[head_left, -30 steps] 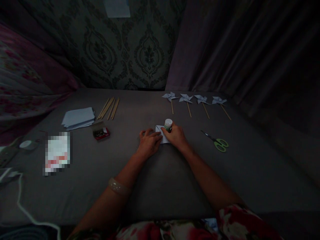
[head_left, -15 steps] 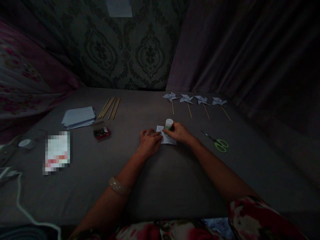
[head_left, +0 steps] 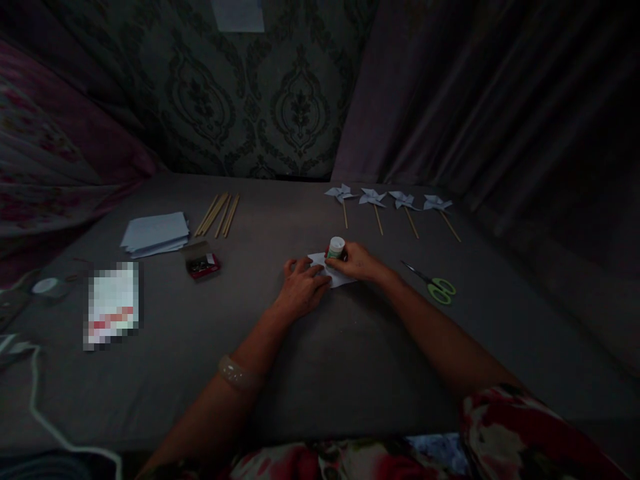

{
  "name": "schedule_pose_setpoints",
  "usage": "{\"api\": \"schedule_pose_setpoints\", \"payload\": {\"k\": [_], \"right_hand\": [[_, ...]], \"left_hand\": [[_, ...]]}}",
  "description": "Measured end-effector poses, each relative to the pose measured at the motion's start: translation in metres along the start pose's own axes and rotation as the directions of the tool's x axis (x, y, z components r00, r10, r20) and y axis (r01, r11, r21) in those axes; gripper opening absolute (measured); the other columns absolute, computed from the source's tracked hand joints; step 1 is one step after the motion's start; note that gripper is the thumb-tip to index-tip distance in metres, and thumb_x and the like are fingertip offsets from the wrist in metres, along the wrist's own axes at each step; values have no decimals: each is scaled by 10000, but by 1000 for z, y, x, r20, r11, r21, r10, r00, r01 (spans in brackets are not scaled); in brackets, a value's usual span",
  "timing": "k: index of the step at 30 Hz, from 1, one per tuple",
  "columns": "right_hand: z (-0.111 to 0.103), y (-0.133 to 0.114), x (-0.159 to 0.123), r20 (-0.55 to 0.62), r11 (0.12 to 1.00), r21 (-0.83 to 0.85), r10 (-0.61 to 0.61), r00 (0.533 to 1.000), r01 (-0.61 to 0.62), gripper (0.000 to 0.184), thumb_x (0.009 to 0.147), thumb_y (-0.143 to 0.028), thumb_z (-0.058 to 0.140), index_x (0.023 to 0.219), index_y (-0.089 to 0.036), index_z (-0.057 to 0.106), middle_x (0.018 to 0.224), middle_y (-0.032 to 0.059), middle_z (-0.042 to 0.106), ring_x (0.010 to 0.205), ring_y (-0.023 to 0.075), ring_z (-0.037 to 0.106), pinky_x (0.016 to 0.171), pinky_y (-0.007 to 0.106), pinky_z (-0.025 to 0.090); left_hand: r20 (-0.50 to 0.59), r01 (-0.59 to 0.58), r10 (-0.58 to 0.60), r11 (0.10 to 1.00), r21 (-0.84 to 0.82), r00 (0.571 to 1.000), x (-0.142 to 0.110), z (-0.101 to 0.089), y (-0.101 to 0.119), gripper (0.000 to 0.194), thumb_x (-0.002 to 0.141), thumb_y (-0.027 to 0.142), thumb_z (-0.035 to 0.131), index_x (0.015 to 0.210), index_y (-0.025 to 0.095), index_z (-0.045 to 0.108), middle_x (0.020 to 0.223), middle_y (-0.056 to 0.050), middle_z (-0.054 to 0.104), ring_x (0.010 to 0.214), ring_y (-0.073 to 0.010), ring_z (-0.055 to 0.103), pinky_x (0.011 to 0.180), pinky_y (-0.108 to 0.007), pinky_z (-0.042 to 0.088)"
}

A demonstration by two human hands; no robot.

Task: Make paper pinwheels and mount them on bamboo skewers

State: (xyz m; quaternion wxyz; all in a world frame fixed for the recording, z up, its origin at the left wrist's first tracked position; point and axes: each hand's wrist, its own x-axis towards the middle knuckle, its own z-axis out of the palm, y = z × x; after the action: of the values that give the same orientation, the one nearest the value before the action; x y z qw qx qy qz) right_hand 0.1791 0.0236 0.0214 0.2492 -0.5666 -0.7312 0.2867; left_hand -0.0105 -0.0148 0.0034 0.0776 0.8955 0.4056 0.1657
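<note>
White paper [head_left: 342, 279] lies near the middle of the surface [head_left: 280, 360], well in from its edges. The left hand [head_left: 301, 287] rests loosely spread fingers on the paper, gripping nothing; the right hand [head_left: 359, 262] has its fingers wrapped around a white-topped tube [head_left: 336, 247], roughly upright over the paper. Four pinwheels [head_left: 373, 197] lie by the far edge, toward the right corner.

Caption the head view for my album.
Right hand holding a white-topped tube over white paper, left hand on the paper's edge; four pinwheels lie beyond.
</note>
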Motion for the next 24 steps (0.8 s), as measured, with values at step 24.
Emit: {"api": "schedule_pose_setpoints", "payload": {"k": [24], "right_hand": [[6,-4,-10,-237,999,36,23,971,-15,249,767,-376,645,868,-148,655,793,49,687,712,166,622,627,250,451]], "left_hand": [[-36,-48,50,998,42,998,-2,4,0,295,919,293,453,1092,297,691,1222,-50,652,1227,-338,439,998,-586,224]]}}
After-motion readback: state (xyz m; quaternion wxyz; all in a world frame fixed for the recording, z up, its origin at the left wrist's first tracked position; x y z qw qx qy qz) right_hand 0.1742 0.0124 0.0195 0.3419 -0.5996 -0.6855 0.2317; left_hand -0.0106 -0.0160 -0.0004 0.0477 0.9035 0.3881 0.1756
